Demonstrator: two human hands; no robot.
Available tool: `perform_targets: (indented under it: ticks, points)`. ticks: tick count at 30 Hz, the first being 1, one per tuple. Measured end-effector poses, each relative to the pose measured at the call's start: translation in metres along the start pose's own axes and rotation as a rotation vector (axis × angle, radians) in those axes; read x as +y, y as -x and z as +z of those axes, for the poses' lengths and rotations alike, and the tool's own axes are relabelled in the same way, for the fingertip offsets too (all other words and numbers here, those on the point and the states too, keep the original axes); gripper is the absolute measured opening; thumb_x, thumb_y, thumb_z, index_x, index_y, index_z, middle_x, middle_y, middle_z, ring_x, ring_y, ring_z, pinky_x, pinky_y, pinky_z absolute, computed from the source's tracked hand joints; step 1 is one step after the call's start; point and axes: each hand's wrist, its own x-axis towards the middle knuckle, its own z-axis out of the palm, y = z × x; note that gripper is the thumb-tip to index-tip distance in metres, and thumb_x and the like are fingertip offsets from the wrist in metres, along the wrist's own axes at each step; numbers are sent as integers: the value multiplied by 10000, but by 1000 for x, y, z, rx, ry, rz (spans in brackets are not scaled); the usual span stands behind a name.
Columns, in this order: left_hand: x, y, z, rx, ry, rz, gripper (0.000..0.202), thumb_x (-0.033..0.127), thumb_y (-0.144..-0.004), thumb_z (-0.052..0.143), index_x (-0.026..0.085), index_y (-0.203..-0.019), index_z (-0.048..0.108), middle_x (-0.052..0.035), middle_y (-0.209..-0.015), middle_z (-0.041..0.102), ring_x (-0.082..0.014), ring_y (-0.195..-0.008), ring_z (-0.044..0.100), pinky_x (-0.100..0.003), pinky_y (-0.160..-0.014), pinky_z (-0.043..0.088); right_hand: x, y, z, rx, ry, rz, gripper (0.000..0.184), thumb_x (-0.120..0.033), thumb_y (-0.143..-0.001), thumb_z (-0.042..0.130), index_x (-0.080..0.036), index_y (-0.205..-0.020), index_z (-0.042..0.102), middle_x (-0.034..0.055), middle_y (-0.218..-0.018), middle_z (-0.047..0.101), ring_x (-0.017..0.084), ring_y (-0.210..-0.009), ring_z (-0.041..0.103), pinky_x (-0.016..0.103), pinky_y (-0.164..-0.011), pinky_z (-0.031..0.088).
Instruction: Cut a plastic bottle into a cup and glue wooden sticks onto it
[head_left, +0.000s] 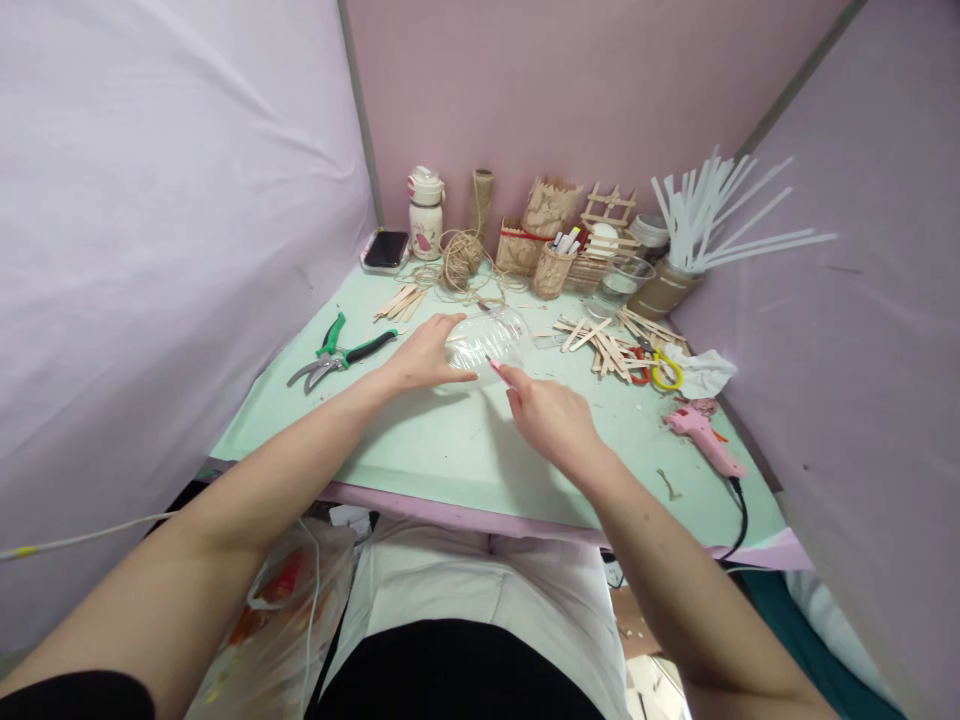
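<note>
A clear plastic bottle lies on its side on the pale green table. My left hand is wrapped round the bottle's left end, holding it down. My right hand sits just right of the bottle and grips a small pink-handled cutter, its tip against the bottle's near side.
Green-handled pliers lie at the left. Loose wooden sticks, scissors and a pink glue gun with a black cord are at the right. Twine, a phone, a flask, holders and white strips line the back wall.
</note>
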Motion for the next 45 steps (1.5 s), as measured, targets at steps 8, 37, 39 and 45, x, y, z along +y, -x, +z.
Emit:
perform_targets:
  ticks: [8, 37, 39, 45]
  points:
    - [-20, -12, -4, -129, 278, -204, 1017, 554, -550, 772, 182, -1402, 358, -154, -1325, 495, -274, -1090, 581, -391, -896, 489, -1, -82, -80, -253, 121, -262, 308, -222, -849, 532, -205, -1104, 702, 69, -1006, 707, 192, -870, 643, 262, -696, 445]
    - [-14, -4, 1, -41, 222, -93, 966, 548, -561, 772, 159, -1363, 400, -162, -1357, 461, -276, -1186, 506, -392, -947, 475, -13, 1, 35, 72, 65, -4, 570, -194, -955, 303, -272, -1505, 176, 102, -927, 678, 228, -751, 676, 305, -635, 477]
    - [-13, -4, 1, -44, 219, -95, 964, 538, -560, 777, 157, -1362, 400, -161, -1357, 464, -280, -1182, 508, -404, -955, 466, -15, 2, 41, 75, 54, 3, 594, -165, -947, 302, -269, -1512, 152, 101, -922, 671, 221, -746, 673, 299, -635, 477]
    - [-15, -4, 2, -45, 223, -85, 952, 536, -570, 772, 179, -1366, 391, -142, -1361, 459, -270, -1178, 511, -392, -958, 460, -18, 3, 50, 114, 54, 6, 644, -128, -923, 336, -257, -1519, 127, 90, -894, 660, 203, -724, 668, 271, -614, 477]
